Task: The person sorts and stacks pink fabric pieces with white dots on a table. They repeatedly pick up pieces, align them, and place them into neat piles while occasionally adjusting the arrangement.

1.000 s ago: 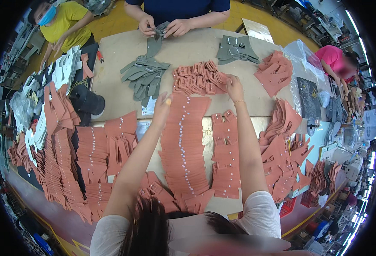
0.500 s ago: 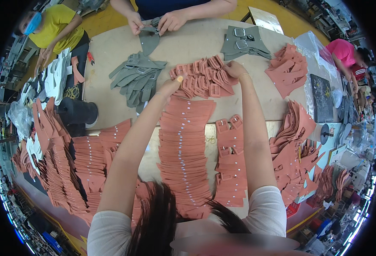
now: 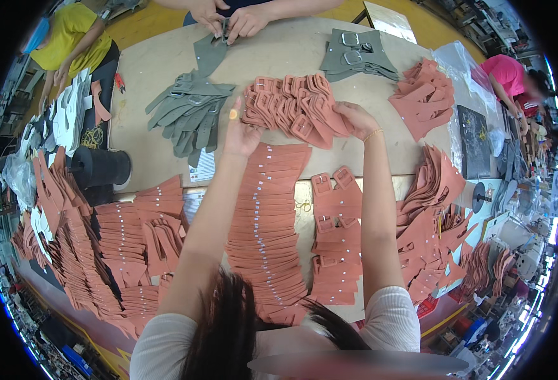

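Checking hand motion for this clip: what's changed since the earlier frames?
The left hand moved away from the wearer, from beside the top of the long coral row to the left edge of the coral buckled pile. The camera view shifted too. No release is visible. Unchanged: right hand at the pile's right edge; green strap pile lying left.

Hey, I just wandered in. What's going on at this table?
A person has both bare hands on a pile of salmon-coloured buckled pieces: the left hand at its left edge, the right hand at its right end. Nearer the person lies a long overlapping row of salmon pieces. Across the table, a co-worker's hands hold a grey-green piece.
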Available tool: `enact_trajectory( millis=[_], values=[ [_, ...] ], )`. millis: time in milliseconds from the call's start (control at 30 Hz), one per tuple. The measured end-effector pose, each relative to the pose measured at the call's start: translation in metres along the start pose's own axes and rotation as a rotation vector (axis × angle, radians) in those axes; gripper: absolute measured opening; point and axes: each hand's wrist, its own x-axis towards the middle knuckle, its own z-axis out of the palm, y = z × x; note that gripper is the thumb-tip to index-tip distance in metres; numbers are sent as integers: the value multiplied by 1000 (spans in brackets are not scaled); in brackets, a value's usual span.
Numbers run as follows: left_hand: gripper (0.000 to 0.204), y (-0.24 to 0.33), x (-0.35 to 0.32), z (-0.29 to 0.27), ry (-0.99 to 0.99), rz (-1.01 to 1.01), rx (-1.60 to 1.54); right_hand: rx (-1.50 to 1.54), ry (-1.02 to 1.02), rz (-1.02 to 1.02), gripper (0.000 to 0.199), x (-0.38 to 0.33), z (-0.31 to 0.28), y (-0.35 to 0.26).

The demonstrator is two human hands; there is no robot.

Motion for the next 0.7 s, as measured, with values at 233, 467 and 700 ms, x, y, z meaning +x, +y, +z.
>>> enact_trajectory(
  millis=[233, 467, 700],
  values=[
    [57, -20, -3, 27, 89, 312, 762, -24, 184, -31, 51, -5, 19, 8],
    [65, -21, -11, 51, 62, 229, 666, 194, 142, -64, 46, 2, 16, 11],
    [70, -55, 20, 43, -130, 361, 452, 407, 23, -43, 43, 3, 27, 16]
  ],
)
